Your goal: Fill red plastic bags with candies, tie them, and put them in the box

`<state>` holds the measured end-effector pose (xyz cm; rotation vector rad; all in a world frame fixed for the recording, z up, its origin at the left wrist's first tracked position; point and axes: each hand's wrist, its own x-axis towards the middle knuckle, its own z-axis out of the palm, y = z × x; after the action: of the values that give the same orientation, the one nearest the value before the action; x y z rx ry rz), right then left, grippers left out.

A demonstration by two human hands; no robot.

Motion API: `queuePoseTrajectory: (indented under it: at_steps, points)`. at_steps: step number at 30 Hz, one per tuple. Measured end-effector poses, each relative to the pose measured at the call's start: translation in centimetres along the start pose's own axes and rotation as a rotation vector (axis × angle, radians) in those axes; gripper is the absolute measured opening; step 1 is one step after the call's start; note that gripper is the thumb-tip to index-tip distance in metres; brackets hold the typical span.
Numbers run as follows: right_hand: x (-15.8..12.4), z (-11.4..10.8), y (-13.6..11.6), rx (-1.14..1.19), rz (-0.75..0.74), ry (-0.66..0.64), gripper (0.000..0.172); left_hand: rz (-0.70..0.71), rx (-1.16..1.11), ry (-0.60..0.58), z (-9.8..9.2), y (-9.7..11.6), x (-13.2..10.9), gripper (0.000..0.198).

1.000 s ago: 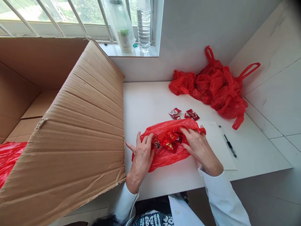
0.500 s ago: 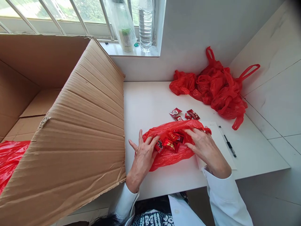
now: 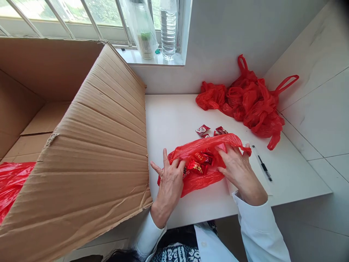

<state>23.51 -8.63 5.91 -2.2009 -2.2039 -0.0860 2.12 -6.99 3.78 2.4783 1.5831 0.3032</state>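
Observation:
A red plastic bag [image 3: 203,185] lies on the white table with its mouth spread wide, and several red-wrapped candies [image 3: 196,165] show inside. My left hand [image 3: 171,180] grips the bag's left side; two fingers reach over the rim while the outer two stick out, and the thumb is hidden. On the opposite side, my right hand [image 3: 238,169] has its fingers inside the mouth and keeps the rim raised, with the plastic draped over the outer fingers. Several loose candies [image 3: 202,130] lie just behind the bag, partly covered by its rim.
A large open cardboard box [image 3: 109,145] stands at the left, with red plastic [image 3: 16,182] inside. Crumpled red bags [image 3: 248,98] lie at the back right. A pen [image 3: 262,163] and white paper [image 3: 261,178] are right of my hand. A water bottle [image 3: 168,32] stands on the windowsill.
My right hand has shifted slightly right and lifted the bag's far rim, so the mouth gapes wider and covers more of the loose candies. My left hand has moved slightly right.

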Motion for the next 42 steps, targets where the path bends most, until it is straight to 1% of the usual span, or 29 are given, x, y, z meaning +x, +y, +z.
queuePoseTrajectory:
  at_steps: [3,7,9,11,13,18,20,22,25,28,30,32,34,37,39,42]
  points:
    - [0.3,0.2,0.0,-0.01,-0.007,0.012,0.043,0.103,0.036,0.055,0.4,1.5,0.5,0.047]
    - [0.8,1.2,0.2,-0.033,-0.001,0.035,0.031,0.303,0.113,0.098,1.8,3.0,1.0,0.037]
    - [0.9,1.5,0.4,-0.042,0.015,0.045,0.026,0.326,0.128,0.107,2.6,3.1,1.1,0.026]
    - [0.8,1.7,0.6,-0.051,0.028,0.051,0.025,0.301,0.114,0.117,2.9,2.7,1.0,0.023]
    - [0.5,1.6,0.7,-0.058,0.024,0.051,0.026,0.262,0.072,0.106,2.6,2.0,0.9,0.026]
    - [0.3,1.0,0.1,-0.061,0.0,0.074,0.029,0.114,-0.042,-0.001,0.3,-0.1,0.2,0.022]
    - [0.5,1.1,-0.6,-0.034,-0.013,0.092,0.029,0.023,-0.099,0.007,-0.1,-0.9,-0.2,0.04]
    - [0.9,1.4,-1.3,0.003,-0.03,0.08,0.028,-0.057,-0.171,0.035,-0.2,-1.6,-0.7,0.055]
    - [1.3,2.0,-2.3,0.031,-0.029,0.028,0.031,-0.109,-0.232,0.076,0.1,-2.6,-1.2,0.06]
    - [1.1,2.3,-2.5,0.082,-0.077,-0.015,0.035,-0.133,-0.236,0.098,-0.1,-3.0,-1.3,0.06]
    - [0.7,2.3,-2.5,0.145,-0.125,-0.027,0.033,-0.149,-0.217,0.11,-0.5,-2.9,-1.3,0.059]
    - [0.3,2.1,-2.4,0.201,-0.139,-0.013,0.029,-0.155,-0.176,0.106,-0.9,-2.7,-1.3,0.055]
    - [-0.1,2.0,-2.4,0.228,-0.121,0.01,0.024,-0.146,-0.117,0.078,-1.2,-2.5,-1.3,0.043]
    - [-0.4,2.1,-2.5,0.235,-0.098,0.028,0.022,-0.13,-0.051,0.005,-1.3,-2.4,-1.4,0.026]
    - [-0.6,2.3,-2.4,0.232,-0.084,0.029,0.021,-0.13,-0.042,-0.027,-1.2,-2.4,-1.4,0.023]
    - [-0.8,2.6,-2.0,0.211,-0.086,0.027,0.025,-0.129,-0.049,-0.047,-0.8,-2.4,-1.4,0.029]
